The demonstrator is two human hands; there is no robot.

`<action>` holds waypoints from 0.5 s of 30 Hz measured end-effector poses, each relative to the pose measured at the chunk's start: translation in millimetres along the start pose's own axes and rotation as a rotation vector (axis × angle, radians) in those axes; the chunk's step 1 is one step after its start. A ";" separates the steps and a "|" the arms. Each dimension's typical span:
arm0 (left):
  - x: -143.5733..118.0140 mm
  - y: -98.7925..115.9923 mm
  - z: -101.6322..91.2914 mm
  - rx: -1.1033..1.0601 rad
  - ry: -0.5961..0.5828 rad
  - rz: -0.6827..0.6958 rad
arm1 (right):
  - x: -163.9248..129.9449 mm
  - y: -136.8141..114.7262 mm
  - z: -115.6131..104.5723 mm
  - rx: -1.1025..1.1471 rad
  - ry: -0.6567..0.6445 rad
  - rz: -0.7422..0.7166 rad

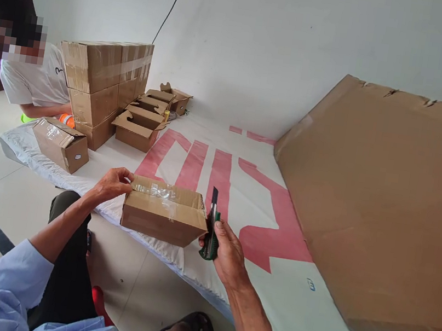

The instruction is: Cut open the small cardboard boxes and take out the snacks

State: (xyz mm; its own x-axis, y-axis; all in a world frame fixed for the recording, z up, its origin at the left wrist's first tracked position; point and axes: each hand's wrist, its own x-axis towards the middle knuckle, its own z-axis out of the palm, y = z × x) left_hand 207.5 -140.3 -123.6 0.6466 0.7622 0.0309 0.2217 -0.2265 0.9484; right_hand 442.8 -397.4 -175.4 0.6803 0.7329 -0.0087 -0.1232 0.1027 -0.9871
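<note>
Box (164, 212) lies on the sheet (256, 195); left hand (112, 185) touches one end, fingers half curled, grip unclear from here; right hand (230, 254), fingers wrapped round a cutter (213, 237), blade up, beside the other.

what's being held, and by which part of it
The right hand holds a utility knife by its green handle; the left hand touches the taped box at its left end, grip unclear.
</note>
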 end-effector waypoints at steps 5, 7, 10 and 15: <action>7.2 1.7 -1.7 0.009 -0.044 0.009 | -8.2 -2.8 1.0 -0.074 0.029 -0.015; 6.1 4.9 -4.9 -0.019 -0.079 0.016 | -9.2 -3.7 1.9 -0.068 0.035 -0.011; 1.8 11.2 -11.4 -0.023 -0.131 0.032 | -6.7 -5.4 4.2 -0.048 0.057 -0.010; -0.3 23.7 -20.1 0.193 -0.220 0.130 | 2.2 -16.0 6.3 -0.172 0.073 -0.047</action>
State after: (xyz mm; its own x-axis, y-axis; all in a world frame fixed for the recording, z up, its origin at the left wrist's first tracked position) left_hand 198.0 -133.7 -94.9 0.8165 0.5743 0.0593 0.2470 -0.4403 0.8632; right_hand 441.7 -393.2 -158.7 0.7338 0.6785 0.0326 0.0310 0.0145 -0.9994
